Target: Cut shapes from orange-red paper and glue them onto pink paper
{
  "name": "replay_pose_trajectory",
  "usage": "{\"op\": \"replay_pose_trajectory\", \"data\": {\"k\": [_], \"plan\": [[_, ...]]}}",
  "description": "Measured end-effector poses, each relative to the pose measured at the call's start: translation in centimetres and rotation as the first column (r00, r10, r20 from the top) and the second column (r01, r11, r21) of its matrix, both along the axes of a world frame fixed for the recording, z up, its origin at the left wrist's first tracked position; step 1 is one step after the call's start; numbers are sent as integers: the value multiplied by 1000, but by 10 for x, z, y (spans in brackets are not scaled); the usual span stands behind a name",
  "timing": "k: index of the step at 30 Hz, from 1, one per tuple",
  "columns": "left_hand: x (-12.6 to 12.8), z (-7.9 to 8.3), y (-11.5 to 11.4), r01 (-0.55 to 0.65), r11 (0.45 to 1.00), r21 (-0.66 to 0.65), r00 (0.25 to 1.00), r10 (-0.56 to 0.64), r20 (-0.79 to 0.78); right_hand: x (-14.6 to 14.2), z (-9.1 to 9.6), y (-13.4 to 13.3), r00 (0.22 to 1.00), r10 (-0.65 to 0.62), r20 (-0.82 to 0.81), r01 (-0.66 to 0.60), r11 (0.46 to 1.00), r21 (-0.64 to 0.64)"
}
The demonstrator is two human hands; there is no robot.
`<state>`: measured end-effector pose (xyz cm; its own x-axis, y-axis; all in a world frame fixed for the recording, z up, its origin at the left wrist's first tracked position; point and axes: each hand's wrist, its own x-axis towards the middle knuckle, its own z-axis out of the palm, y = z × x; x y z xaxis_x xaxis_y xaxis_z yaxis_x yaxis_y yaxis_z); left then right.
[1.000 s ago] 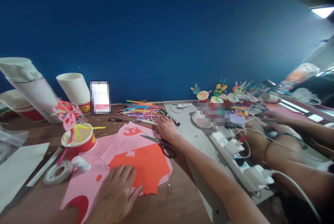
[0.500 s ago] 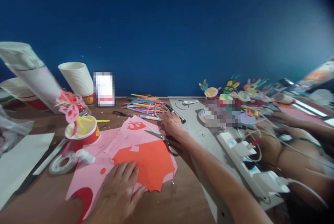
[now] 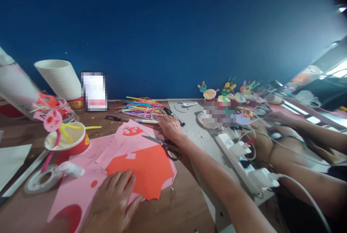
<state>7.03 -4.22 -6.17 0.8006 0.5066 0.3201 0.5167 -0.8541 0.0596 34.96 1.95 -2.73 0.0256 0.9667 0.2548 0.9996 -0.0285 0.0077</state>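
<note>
My left hand (image 3: 112,197) lies flat, fingers stretched out, on orange paper (image 3: 146,169) and pink paper (image 3: 84,153). Farther back, my right hand (image 3: 170,128) rests palm down on the table with its fingers extended; their tips are partly hidden. It is beside a white pen (image 3: 147,121), a thin white ring (image 3: 158,113) and a black marker (image 3: 176,118). Just in front of that hand are open scissors (image 3: 170,151), with black handles and blades over the papers. A pink paper animal head (image 3: 50,120) stands at a red-and-white paper cup (image 3: 77,146).
Behind the papers lies a heap of coloured pipe cleaners (image 3: 139,107). Left are stacked cups (image 3: 61,81), a phone (image 3: 94,92), a tape roll (image 3: 43,179) and a small white bottle (image 3: 72,169). Right are a power strip (image 3: 238,168), cup animals (image 3: 209,93) and another person's arms (image 3: 295,171).
The view has turned slightly right, so everything sits farther left in the picture. Both hands stay in about the same places on the table and papers.
</note>
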Motion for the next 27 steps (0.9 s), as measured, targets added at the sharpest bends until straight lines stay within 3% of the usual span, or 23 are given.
{"op": "replay_pose_trajectory", "data": {"k": [20,27], "plan": [[2,12,-3,-20,996,-85,1000,20,-4,5,-3,0,1000,-3,17,3,1000,18],[3,20,-4,-43,993,-107,999,44,10,4,0,-7,997,60,58,-60,998,-3]]}}
